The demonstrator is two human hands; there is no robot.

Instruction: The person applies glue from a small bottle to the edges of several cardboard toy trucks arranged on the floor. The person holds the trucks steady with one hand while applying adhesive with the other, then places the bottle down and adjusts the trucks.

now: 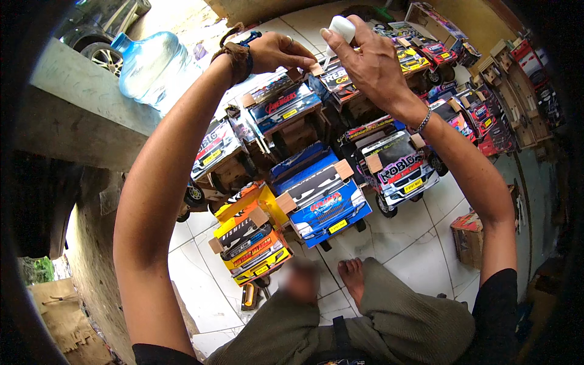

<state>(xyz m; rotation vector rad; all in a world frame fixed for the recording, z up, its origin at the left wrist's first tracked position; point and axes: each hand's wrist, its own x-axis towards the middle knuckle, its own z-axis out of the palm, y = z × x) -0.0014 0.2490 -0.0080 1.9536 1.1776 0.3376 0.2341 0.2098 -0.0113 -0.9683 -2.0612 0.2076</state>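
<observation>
Pinching a small wooden block (316, 69) in a nearly closed grip, the left hand (275, 53) is holding it at the upper edge of a toy truck (336, 79), which is standing among others on the tiled floor (398, 243). The right hand (372, 66) is wrapping its grip around a white bottle (342, 28), whose narrow nozzle (328, 60) is pointing down just beside the block; whether it is touching, or anything is coming out, I cannot tell. The step in hand is seemingly gluing the block on, judging by the similar blocks (344, 169) sitting on a blue toy truck (331, 210). The next move is probably calling for a steady left grip and a light, controlled squeeze of the bottle.
</observation>
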